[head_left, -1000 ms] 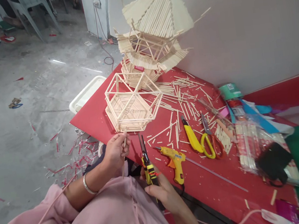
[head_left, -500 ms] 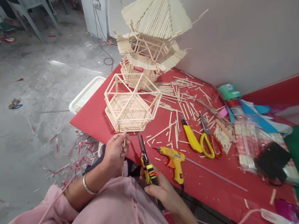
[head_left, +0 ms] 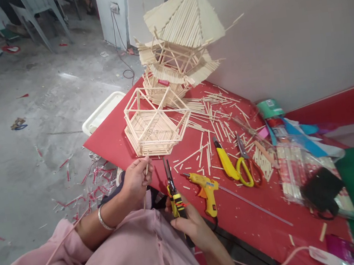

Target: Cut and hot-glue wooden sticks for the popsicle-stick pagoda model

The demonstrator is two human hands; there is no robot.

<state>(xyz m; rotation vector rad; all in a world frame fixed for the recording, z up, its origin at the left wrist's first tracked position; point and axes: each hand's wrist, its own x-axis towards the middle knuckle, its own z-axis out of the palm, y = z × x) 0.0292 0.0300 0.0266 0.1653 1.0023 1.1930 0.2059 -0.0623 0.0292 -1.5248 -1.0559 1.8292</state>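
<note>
My left hand (head_left: 136, 180) pinches a thin wooden stick (head_left: 146, 184) upright at the near edge of the red table (head_left: 109, 137), just below a hexagonal stick basket (head_left: 154, 124). My right hand (head_left: 191, 224) is closed round the yellow-and-black handles of a pair of cutters (head_left: 172, 187), whose blades point away from me beside the stick. A yellow glue gun (head_left: 206, 188) lies right of the cutters. Behind the basket stands a tall stick house model (head_left: 181, 45).
Loose sticks (head_left: 214, 114) are scattered over the table. A yellow knife (head_left: 226, 163) and yellow-handled scissors (head_left: 246, 164) lie at centre; packets of sticks (head_left: 299, 168) and a black object (head_left: 323, 191) lie right. A white tray (head_left: 102, 112) sits off the table's left edge. The floor is littered.
</note>
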